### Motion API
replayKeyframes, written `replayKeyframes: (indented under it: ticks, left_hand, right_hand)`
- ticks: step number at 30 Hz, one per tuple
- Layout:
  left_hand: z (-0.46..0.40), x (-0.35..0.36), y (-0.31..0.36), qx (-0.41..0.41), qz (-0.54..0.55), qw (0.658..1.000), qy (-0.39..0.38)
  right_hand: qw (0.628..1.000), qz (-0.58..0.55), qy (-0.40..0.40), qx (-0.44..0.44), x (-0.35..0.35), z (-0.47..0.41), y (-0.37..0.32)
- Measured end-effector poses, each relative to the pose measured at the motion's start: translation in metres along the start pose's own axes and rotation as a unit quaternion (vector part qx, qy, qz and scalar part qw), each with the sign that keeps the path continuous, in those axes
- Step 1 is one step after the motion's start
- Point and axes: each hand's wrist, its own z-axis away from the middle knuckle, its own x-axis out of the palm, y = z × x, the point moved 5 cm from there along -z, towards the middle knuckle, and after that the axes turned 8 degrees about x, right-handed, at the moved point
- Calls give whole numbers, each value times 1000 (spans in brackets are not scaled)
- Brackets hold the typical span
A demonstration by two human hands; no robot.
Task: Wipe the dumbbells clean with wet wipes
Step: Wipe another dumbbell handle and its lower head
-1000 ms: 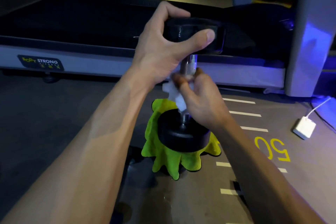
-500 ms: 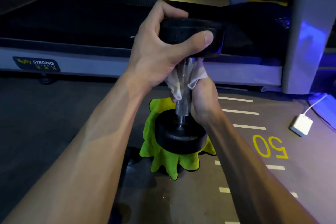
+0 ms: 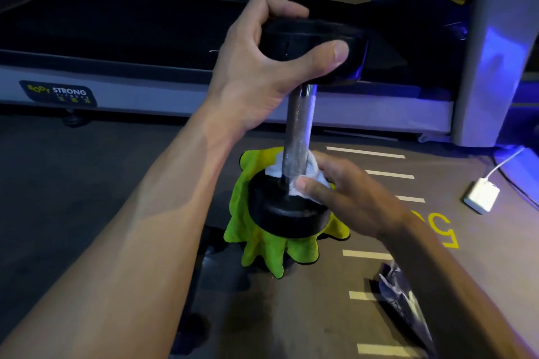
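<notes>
Dumbbell, black round-ended with a bright knurled steel handle, stands on end over a crumpled lime-green microfibre cloth on the grey gym floor. Its lower head sits right on top of that cloth, and its upper head is up in the air, level with the side rail of the treadmill behind it.

From where I stand, the person's left hand is clamped round the upper head: the thumb curls across the near face and the fingers hook over the top and far side, steadying the weight upright. The right hand is down at the foot of the handle, holding a bunched white wet wipe against the steel where it meets the lower head. The thumb presses the wipe from the near side, the fingers fold round behind it, and part of the wipe spills onto the top of the lower head on both sides of the bar.

Off to the right, a small white box with a white cable lies on the floor near the treadmill's upright post, well apart from the weight. White dashes and a yellow number are painted on the floor beside the right forearm, and a crinkled clear plastic packet lies just under that forearm.
</notes>
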Motion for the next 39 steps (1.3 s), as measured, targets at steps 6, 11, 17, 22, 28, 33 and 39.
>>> replayKeyframes:
  ticks: [6, 11, 17, 22, 28, 33, 39]
  left_hand:
    - [1, -3, -2, -12, 1, 1000, 16]
    - [-2, -5, -4, -21, -3, 999, 28]
    - [-2, -3, -4, -16, -19, 999, 25]
    - [-3, -4, -5, -14, -27, 999, 23]
    - [-1, -4, -2, -10, -35, 999, 17]
    - [-2, -4, -1, -16, -45, 999, 26]
    - [1, -5, 0, -14, -44, 999, 18]
  right_hand:
    - [997, -15, 41, 64, -7, 1, 3]
    - [967, 173, 161, 92, 21, 24, -32]
    - [960, 160, 142, 179, 29, 13, -47]
    - [976, 55, 134, 166, 36, 13, -42]
    - [972, -167, 144, 80, 35, 29, -63]
    - [971, -14, 229, 70, 25, 14, -50]
    - [957, -72, 281, 30, -2, -24, -45]
